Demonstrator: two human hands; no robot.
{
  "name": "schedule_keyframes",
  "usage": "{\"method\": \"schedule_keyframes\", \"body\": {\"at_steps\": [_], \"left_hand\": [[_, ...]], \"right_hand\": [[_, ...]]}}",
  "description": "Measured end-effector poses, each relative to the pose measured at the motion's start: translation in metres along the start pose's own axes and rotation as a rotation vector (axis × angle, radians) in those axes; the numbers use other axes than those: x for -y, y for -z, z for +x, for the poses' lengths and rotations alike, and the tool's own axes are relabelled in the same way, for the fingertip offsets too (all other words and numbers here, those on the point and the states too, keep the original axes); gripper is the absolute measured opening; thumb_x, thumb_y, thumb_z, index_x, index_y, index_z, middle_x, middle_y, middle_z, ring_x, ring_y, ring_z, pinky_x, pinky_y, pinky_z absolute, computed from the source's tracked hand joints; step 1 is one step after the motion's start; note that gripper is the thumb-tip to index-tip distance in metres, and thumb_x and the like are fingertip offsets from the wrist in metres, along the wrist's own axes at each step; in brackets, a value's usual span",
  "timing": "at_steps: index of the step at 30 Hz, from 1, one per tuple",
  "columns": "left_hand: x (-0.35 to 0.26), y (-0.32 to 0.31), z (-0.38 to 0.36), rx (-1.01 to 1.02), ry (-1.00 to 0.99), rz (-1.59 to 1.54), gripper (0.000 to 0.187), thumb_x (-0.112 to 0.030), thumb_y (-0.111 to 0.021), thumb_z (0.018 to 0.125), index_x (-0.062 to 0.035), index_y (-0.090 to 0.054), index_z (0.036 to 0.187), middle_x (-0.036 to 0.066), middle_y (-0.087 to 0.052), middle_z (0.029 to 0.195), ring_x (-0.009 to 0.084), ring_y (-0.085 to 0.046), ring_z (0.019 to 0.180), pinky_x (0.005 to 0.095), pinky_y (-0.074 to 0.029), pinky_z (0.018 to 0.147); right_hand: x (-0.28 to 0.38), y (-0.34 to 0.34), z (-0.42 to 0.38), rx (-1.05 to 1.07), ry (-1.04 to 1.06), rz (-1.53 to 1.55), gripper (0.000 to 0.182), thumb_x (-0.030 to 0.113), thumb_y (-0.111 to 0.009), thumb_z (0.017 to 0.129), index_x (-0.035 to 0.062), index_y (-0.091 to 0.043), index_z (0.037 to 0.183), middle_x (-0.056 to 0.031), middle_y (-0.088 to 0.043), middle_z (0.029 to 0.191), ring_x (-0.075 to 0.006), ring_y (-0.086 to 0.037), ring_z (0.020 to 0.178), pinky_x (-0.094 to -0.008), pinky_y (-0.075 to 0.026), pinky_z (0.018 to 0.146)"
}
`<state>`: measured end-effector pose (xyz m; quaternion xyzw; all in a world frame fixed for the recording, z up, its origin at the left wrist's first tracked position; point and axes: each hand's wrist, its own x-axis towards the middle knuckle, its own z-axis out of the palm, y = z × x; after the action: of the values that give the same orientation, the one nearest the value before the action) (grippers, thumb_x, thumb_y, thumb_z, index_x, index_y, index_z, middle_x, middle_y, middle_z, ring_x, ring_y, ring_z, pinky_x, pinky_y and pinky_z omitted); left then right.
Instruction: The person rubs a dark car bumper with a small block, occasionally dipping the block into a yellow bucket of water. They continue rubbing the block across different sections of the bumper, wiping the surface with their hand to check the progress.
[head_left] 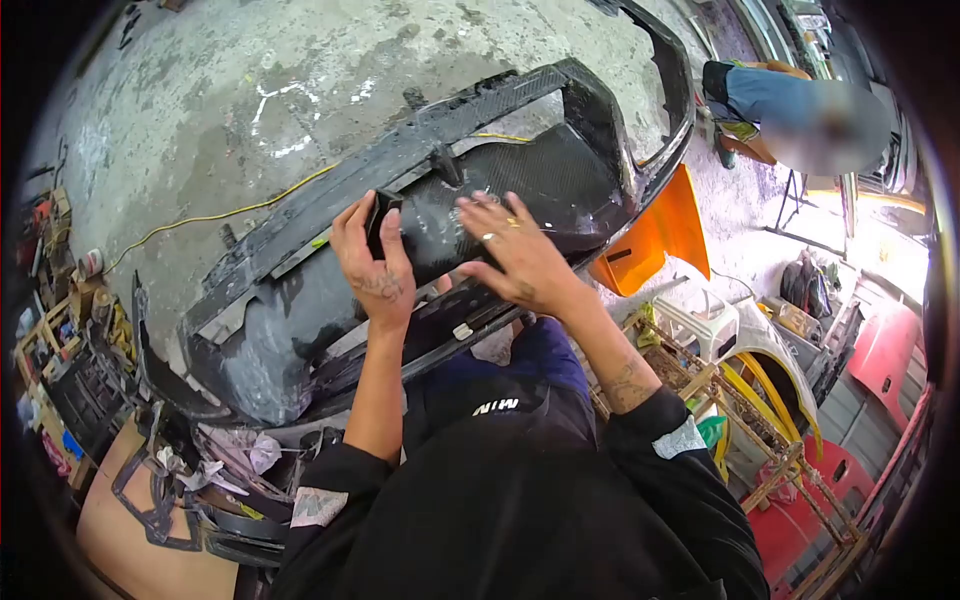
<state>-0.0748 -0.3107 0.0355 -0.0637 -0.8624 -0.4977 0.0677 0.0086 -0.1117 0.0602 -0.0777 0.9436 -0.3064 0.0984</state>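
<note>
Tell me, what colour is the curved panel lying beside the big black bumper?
Bright orange curved panel, best seen in the head view.

Stained concrete floor (230,90), a yellow cable (215,215) across it, daylight at right.

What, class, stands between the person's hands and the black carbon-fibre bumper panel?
Nothing visible. The right hand lies flat on the black carbon-fibre bumper panel; the left hand presses a small black block against it.
</note>
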Motion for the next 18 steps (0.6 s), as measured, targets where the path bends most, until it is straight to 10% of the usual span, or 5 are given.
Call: {"method": "schedule_keyframes", "body": {"at_steps": [6, 9, 18], "left_hand": [[0.004, 0.008, 0.004, -0.031, -0.007, -0.114, 0.028, -0.017, -0.07, 0.102, 0.0029, -0.069, 0.121, 0.018, -0.066, 0.11, 0.0321, -0.063, 0.105, 0.0391, -0.05, 0.095], [0.005, 0.026, 0.003, -0.06, 0.272, -0.3, 0.031, -0.023, -0.069, 0.104, 0.002, -0.07, 0.122, 0.014, -0.072, 0.113, 0.0237, -0.068, 0.104, 0.0346, -0.051, 0.097], [0.043, 0.08, -0.011, -0.078, -0.008, 0.042, 0.034, -0.027, -0.07, 0.104, 0.0025, -0.07, 0.122, 0.017, -0.067, 0.115, 0.0333, -0.065, 0.107, 0.0401, -0.052, 0.095]], "right_hand": [[0.006, 0.014, -0.062, 0.067, 0.093, 0.197, 0.053, 0.031, -0.069, 0.1, 0.0044, -0.058, 0.145, -0.0142, -0.053, 0.158, -0.0372, -0.039, 0.154, -0.0533, -0.027, 0.128], [0.021, -0.001, -0.088, -0.105, 0.033, 0.357, 0.036, 0.02, -0.074, 0.096, 0.0036, -0.069, 0.127, -0.0106, -0.067, 0.135, -0.0338, -0.061, 0.129, -0.0471, -0.05, 0.107], [0.055, -0.069, -0.075, 0.059, 0.16, -0.13, 0.022, 0.02, -0.076, 0.082, 0.007, -0.073, 0.098, -0.0091, -0.062, 0.106, -0.0296, -0.06, 0.109, -0.0409, -0.05, 0.087]]}}
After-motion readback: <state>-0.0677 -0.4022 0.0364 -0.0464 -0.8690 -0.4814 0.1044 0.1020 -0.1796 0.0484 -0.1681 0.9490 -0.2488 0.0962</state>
